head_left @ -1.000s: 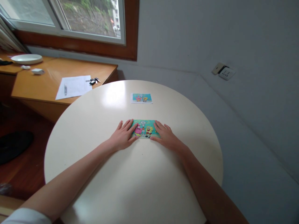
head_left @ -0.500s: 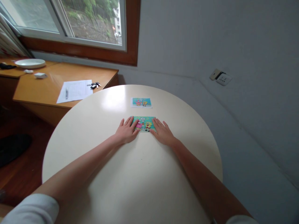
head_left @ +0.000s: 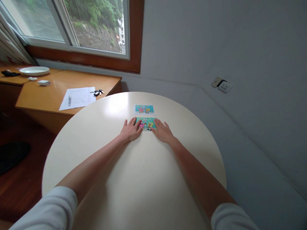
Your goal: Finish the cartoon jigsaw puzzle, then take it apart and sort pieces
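One left hand (head_left: 130, 130) and one right hand (head_left: 163, 131) lay palm-down, opened out flat, not closed around anything, covering opposite ends of the cartoon picture (head_left: 146, 124). That picture sat flat on the round white table (head_left: 144, 182), toward its far side. Similar print on white paper (head_left: 144, 110) lay just beyond it, narrow strip of tabletop between. Left background: wooden desk (head_left: 79, 77) held a paper sheet (head_left: 81, 95), pen (head_left: 69, 100) on it, keys (head_left: 97, 93) at its right edge.

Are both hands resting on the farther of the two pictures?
No, the left hand and right hand rest on opposite ends of the nearer picture, and the farther picture lies beyond them.
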Action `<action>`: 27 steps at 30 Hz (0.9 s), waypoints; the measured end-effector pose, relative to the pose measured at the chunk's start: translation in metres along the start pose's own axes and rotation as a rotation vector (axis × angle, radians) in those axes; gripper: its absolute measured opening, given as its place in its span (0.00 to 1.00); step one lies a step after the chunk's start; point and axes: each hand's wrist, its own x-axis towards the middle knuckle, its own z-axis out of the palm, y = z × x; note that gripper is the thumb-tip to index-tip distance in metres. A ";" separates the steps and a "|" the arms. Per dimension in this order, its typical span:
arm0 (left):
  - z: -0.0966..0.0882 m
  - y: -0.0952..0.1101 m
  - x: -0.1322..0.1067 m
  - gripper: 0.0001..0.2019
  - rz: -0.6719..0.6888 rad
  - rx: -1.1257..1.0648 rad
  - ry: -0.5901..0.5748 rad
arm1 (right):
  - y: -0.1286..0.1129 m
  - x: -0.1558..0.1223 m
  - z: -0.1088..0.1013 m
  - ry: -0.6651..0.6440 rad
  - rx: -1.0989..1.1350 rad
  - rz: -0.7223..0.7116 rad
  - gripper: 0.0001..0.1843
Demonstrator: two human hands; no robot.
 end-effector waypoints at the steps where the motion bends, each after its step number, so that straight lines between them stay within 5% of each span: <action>1: 0.001 0.000 0.000 0.32 -0.006 -0.009 0.014 | 0.000 0.000 0.000 0.013 0.006 -0.001 0.36; 13: 0.008 0.000 -0.008 0.38 -0.246 -0.068 0.179 | -0.001 -0.008 0.006 0.232 -0.004 0.133 0.37; 27: 0.007 0.002 -0.065 0.42 -0.147 -0.003 0.116 | -0.016 -0.059 0.007 0.213 -0.012 0.075 0.41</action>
